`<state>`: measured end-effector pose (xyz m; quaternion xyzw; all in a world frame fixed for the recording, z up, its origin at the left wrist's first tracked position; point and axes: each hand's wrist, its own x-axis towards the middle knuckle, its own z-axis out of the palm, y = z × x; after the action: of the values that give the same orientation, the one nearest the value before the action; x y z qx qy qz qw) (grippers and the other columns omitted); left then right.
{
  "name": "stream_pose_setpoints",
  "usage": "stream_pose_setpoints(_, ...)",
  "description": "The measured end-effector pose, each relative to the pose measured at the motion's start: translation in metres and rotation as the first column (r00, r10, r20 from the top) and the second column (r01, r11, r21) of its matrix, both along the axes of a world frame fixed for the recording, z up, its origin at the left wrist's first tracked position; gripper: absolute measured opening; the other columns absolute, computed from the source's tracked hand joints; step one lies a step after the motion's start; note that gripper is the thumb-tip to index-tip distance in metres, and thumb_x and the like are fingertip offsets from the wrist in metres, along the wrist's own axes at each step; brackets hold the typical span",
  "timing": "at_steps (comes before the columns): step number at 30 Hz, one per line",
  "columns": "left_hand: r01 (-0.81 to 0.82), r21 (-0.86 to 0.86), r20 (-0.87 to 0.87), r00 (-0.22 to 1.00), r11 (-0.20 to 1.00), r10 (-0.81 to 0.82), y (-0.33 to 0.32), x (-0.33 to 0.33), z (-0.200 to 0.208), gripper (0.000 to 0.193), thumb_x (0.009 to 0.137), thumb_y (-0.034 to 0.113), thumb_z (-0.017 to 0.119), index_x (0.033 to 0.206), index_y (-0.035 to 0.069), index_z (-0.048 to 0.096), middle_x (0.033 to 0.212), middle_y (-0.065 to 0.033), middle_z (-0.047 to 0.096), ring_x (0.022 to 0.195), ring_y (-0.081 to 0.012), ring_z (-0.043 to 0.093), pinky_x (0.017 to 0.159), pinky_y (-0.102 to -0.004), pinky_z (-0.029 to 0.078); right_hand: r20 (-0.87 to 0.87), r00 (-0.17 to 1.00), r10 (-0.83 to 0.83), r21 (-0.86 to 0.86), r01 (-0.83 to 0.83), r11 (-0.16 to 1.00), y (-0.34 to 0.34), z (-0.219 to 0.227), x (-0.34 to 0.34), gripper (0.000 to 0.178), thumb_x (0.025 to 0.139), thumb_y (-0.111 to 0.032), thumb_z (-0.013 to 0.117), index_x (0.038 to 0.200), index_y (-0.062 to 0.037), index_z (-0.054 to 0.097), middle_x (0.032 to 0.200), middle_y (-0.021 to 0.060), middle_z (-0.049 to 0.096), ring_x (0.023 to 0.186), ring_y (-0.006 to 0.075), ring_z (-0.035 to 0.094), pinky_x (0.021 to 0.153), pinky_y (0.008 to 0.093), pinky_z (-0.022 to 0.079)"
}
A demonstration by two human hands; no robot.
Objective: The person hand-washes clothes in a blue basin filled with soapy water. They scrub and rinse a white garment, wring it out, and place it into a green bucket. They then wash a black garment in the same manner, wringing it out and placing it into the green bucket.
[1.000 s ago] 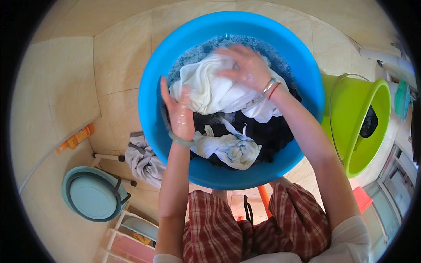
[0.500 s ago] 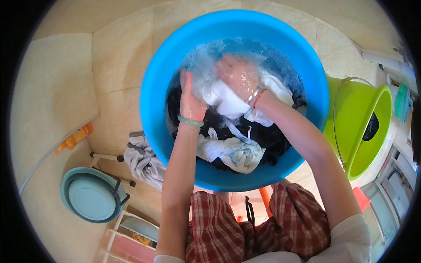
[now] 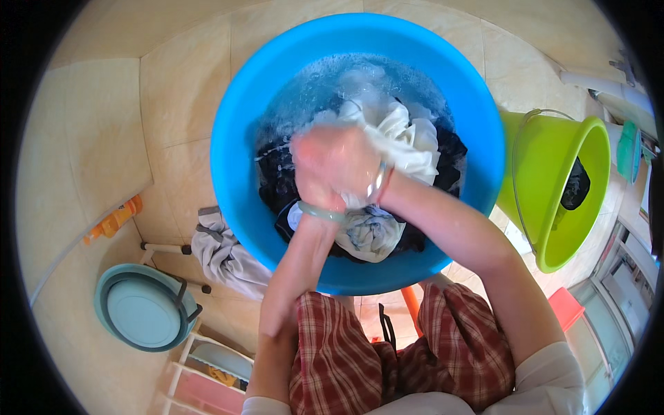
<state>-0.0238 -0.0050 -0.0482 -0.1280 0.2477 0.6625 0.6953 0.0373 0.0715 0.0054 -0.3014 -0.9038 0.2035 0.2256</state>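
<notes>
A wide blue basin [image 3: 477, 90] holds soapy water [image 3: 297, 97] with wet clothes in it. My left hand [image 3: 311, 162] and my right hand [image 3: 353, 159] are closed and pressed together over the middle of the basin, their fingers smeared by motion. A white garment [image 3: 408, 142] is bunched between them and spreads out beyond my right hand. Below my wrists sits a twisted pale cloth [image 3: 373, 235] with bluish-grey marks. Dark clothes [image 3: 453, 159] lie beneath the white ones, partly under water.
Right of the basin a lime-green bucket [image 3: 553, 173] is tipped over, with something black [image 3: 575, 185] inside. A grey-and-white cloth [image 3: 225, 252] hangs at the left. Further left are teal basins [image 3: 142, 315], a shelf rack [image 3: 183, 370] and an orange bottle [image 3: 114, 220].
My left hand, which was open, has moved right and closed against my right hand. My right hand has come down and left, drawing the white garment toward me.
</notes>
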Motion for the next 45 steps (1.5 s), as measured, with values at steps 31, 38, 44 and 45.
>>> stream_pose_setpoints(31,0.08,0.035,-0.237,0.969,0.996,-0.07,-0.039,0.007,-0.03,0.037,0.104,0.033,0.042,0.128,0.008,0.053,0.12,-0.0079,0.061,0.11,-0.0226,0.06,0.099,-0.0384,0.047,-0.086,0.995,-0.052,-0.172,0.036,0.984,-0.044,-0.02,0.03,0.018,0.087,-0.018,0.062,0.071,-0.0091,0.057,0.07,0.0081,0.057,0.063,0.0258,0.061,0.053,0.0382,0.049)
stream_pose_setpoints(38,0.107,-0.392,-0.029,0.991,0.914,-0.128,-0.004,0.027,0.014,0.032,0.104,0.026,0.045,0.126,0.006,0.054,0.123,-0.0065,0.061,0.114,-0.0212,0.058,0.1,-0.0351,0.047,0.129,0.929,-0.348,-0.296,0.371,0.88,-0.003,-0.05,0.046,0.025,0.094,-0.026,0.055,0.077,-0.0082,0.06,0.067,0.0136,0.062,0.06,0.0348,0.063,0.051,0.0445,0.05)
stream_pose_setpoints(44,0.101,-0.173,-0.032,0.994,0.98,-0.109,-0.014,-0.006,0.001,0.034,0.102,0.035,0.049,0.117,0.007,0.059,0.11,-0.0048,0.062,0.102,-0.018,0.059,0.093,-0.0311,0.048,-0.15,0.985,-0.082,-0.326,0.029,0.945,-0.077,0.031,0.02,0.023,0.089,-0.018,0.063,0.072,-0.0086,0.052,0.065,0.0059,0.052,0.054,0.0232,0.057,0.05,0.0369,0.048)
stream_pose_setpoints(45,0.088,-0.177,-0.118,0.987,0.98,-0.11,-0.019,-0.001,0.013,0.034,0.101,0.036,0.049,0.116,0.007,0.059,0.108,-0.0047,0.063,0.101,-0.0178,0.059,0.092,-0.0311,0.048,-0.163,0.982,-0.092,-0.281,0.043,0.959,-0.07,0.023,0.025,0.023,0.089,-0.018,0.064,0.071,-0.0092,0.052,0.064,0.0057,0.053,0.053,0.0228,0.057,0.05,0.037,0.048)
